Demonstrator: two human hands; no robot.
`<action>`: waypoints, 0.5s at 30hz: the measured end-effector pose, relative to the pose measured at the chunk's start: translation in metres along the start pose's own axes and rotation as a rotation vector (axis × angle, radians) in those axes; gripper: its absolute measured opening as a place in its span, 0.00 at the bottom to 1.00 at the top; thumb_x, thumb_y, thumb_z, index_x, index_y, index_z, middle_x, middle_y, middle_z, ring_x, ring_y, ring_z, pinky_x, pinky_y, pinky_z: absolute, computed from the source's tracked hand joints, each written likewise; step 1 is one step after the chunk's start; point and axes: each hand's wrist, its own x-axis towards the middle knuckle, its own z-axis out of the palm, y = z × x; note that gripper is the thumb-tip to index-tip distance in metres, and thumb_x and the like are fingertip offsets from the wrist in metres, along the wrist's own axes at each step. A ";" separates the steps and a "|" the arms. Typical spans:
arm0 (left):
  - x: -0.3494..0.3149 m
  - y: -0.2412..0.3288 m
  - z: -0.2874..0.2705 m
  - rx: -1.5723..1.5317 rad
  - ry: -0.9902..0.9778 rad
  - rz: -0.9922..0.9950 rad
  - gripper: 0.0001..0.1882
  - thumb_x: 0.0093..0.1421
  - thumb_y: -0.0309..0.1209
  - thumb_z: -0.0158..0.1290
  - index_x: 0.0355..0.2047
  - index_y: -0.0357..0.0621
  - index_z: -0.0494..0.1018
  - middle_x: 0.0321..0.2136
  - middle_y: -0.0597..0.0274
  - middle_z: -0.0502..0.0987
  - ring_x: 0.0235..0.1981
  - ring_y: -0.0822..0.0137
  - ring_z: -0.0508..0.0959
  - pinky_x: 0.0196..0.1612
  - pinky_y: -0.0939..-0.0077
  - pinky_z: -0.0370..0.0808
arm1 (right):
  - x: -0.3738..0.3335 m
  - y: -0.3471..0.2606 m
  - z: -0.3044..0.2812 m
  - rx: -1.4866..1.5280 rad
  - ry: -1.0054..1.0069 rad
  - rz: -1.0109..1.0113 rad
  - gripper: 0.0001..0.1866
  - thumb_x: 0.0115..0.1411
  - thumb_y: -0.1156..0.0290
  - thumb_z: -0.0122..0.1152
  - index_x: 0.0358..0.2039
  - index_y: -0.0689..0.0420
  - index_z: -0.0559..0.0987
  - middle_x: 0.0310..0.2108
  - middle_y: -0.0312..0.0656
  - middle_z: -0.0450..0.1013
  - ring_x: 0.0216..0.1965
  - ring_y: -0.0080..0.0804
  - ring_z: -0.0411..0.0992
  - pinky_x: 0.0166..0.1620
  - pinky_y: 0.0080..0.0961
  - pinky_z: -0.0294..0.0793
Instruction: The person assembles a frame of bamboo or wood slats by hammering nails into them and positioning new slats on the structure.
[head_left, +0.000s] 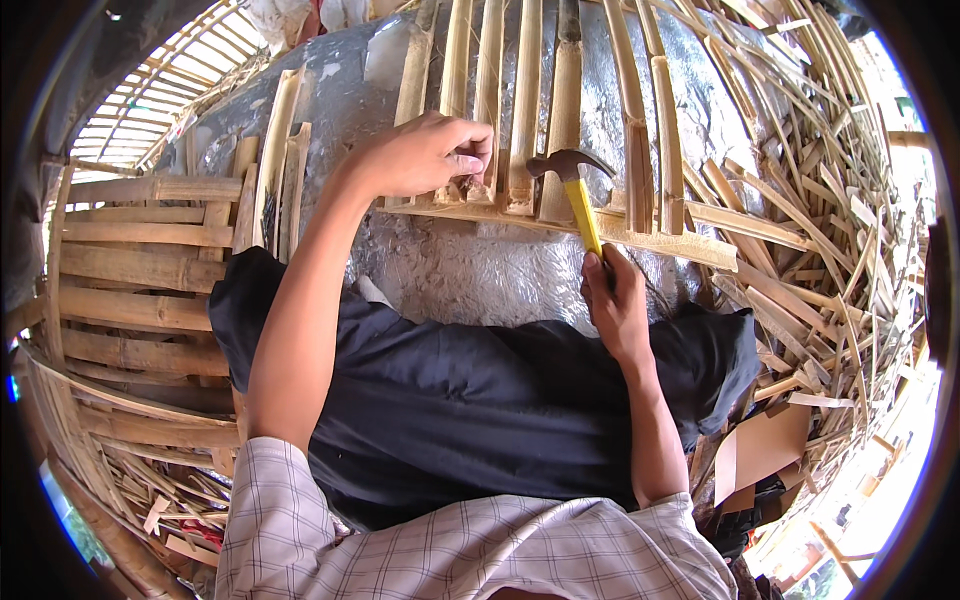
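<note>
My right hand (615, 297) grips a claw hammer (581, 212) by its yellow handle, the dark head raised beside the slats. Over the ends of the bamboo slats (526, 110), my left hand (432, 155) is closed with its fingers curled together. Whatever those fingers pinch is too small or hidden to make out. Several slats run side by side away from me, their near ends resting across a bamboo crosspiece (665, 243). Under them lies a shiny silvery sheet (470, 270).
A finished-looking bamboo slat panel (145, 262) stands at the left. Split bamboo strips (810, 220) are heaped at the right, near a piece of brown cardboard (762, 449). Dark cloth (480, 400) covers my lap. Loose slats (278, 140) lean left of my arm.
</note>
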 end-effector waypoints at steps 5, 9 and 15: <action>-0.004 0.003 0.001 -0.086 0.067 -0.060 0.09 0.71 0.33 0.49 0.35 0.40 0.70 0.35 0.58 0.84 0.29 0.67 0.77 0.35 0.65 0.73 | 0.000 -0.001 0.001 0.016 0.003 -0.012 0.15 0.74 0.65 0.52 0.31 0.62 0.71 0.20 0.31 0.63 0.21 0.15 0.59 0.24 0.20 0.58; -0.002 0.002 0.013 -0.127 0.165 -0.008 0.08 0.69 0.28 0.52 0.36 0.36 0.69 0.32 0.56 0.82 0.37 0.66 0.81 0.43 0.67 0.74 | -0.001 -0.001 -0.002 0.013 -0.014 0.020 0.16 0.74 0.64 0.52 0.32 0.63 0.71 0.20 0.31 0.62 0.22 0.15 0.59 0.25 0.20 0.60; 0.000 -0.003 0.021 -0.115 0.220 -0.006 0.07 0.67 0.29 0.55 0.36 0.37 0.73 0.32 0.56 0.83 0.32 0.66 0.81 0.39 0.66 0.76 | -0.001 -0.003 0.000 0.041 -0.002 0.029 0.17 0.73 0.64 0.53 0.32 0.65 0.71 0.18 0.38 0.63 0.21 0.22 0.58 0.26 0.27 0.62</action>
